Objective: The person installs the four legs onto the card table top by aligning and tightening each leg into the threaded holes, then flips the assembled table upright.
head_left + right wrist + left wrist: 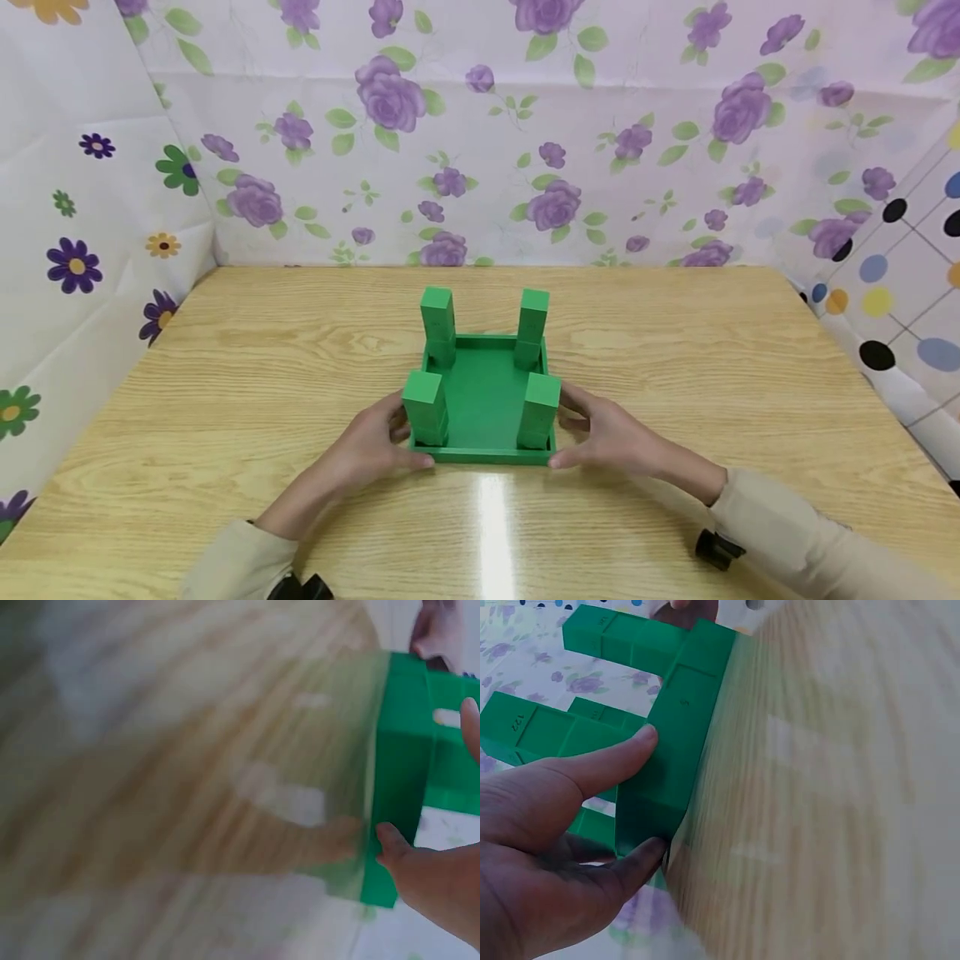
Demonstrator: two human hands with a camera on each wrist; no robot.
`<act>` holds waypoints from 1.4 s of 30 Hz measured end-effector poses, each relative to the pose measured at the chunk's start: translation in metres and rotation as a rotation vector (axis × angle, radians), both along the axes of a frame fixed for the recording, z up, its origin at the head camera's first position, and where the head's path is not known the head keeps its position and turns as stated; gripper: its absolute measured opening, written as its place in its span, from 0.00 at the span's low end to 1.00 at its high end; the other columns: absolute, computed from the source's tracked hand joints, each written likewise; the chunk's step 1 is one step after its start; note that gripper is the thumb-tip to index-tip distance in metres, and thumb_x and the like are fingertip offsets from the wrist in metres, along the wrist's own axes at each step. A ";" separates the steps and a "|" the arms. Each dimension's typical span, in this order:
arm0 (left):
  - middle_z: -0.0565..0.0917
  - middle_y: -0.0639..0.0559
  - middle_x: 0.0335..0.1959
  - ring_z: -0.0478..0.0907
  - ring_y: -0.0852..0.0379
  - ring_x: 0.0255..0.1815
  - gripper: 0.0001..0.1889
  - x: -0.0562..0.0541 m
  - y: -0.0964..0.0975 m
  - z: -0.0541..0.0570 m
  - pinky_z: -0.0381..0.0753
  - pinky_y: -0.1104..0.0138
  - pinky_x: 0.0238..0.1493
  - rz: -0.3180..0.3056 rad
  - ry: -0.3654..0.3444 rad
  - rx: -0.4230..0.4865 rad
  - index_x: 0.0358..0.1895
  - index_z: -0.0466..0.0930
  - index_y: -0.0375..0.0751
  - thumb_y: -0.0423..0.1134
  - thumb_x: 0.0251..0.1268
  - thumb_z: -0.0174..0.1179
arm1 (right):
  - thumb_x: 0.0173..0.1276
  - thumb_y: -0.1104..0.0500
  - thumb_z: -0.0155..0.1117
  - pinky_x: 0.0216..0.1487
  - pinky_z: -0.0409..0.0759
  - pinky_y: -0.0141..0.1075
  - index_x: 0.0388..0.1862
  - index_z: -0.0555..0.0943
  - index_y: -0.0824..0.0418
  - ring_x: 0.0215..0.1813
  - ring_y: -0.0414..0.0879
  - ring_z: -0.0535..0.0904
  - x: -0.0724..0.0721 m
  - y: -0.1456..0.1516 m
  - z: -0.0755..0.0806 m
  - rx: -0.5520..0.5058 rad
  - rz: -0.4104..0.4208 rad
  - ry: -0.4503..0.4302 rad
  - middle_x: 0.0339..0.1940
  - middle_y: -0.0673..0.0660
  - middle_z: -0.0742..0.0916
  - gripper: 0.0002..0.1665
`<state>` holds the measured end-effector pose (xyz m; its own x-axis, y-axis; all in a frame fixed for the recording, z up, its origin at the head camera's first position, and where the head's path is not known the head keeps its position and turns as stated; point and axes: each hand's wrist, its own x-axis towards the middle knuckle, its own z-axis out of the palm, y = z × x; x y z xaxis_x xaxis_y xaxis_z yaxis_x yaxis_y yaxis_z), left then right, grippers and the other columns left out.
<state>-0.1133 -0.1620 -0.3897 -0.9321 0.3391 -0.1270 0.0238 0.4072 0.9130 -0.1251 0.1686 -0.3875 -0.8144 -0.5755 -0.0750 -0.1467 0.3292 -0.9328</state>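
Observation:
A square green tray (483, 456) with a low rim sits on the table, and a green block column (535, 408) stands upright in each corner. My left hand (372, 446) holds the tray's near left corner. In the left wrist view its thumb (634, 754) presses the tray's front wall (682, 705), while other fingers lie around the side. At the near right corner my right hand (611, 435) grips the tray, its thumb against the front wall. The right wrist view shows a fingertip (390, 838) on the green wall (401, 750). Some fingers are hidden behind the near columns.
The wooden table (262, 367) extends on both sides of the tray and behind it. A purple-flowered sheet (480, 150) hangs along the back edge, with patterned sheets at left and right. Dark wrist devices (717, 550) sit at both sleeves.

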 end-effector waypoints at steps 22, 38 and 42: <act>0.77 0.37 0.58 0.74 0.39 0.59 0.42 0.002 0.009 -0.002 0.75 0.54 0.57 0.079 0.051 -0.065 0.65 0.70 0.31 0.33 0.41 0.79 | 0.42 0.64 0.84 0.58 0.73 0.48 0.64 0.71 0.63 0.57 0.52 0.75 0.015 -0.036 -0.004 0.141 -0.307 0.125 0.54 0.56 0.82 0.48; 0.72 0.38 0.65 0.71 0.48 0.64 0.37 0.003 0.008 0.039 0.74 0.67 0.57 0.174 0.099 0.280 0.71 0.63 0.34 0.36 0.59 0.69 | 0.57 0.58 0.75 0.65 0.67 0.51 0.75 0.59 0.64 0.70 0.57 0.65 0.005 -0.022 0.057 -0.119 -0.339 -0.026 0.69 0.62 0.72 0.51; 0.78 0.39 0.58 0.79 0.52 0.55 0.31 -0.004 0.018 0.061 0.79 0.69 0.48 0.265 0.202 0.257 0.67 0.69 0.36 0.40 0.62 0.67 | 0.64 0.56 0.70 0.58 0.74 0.41 0.75 0.60 0.62 0.59 0.50 0.75 0.001 -0.024 0.080 -0.180 -0.422 -0.023 0.61 0.62 0.77 0.45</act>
<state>-0.1174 -0.1441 -0.3291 -0.9889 0.0811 0.1248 0.1379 0.1832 0.9734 -0.1240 0.1442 -0.3071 -0.9796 -0.1995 -0.0252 -0.0131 0.1880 -0.9821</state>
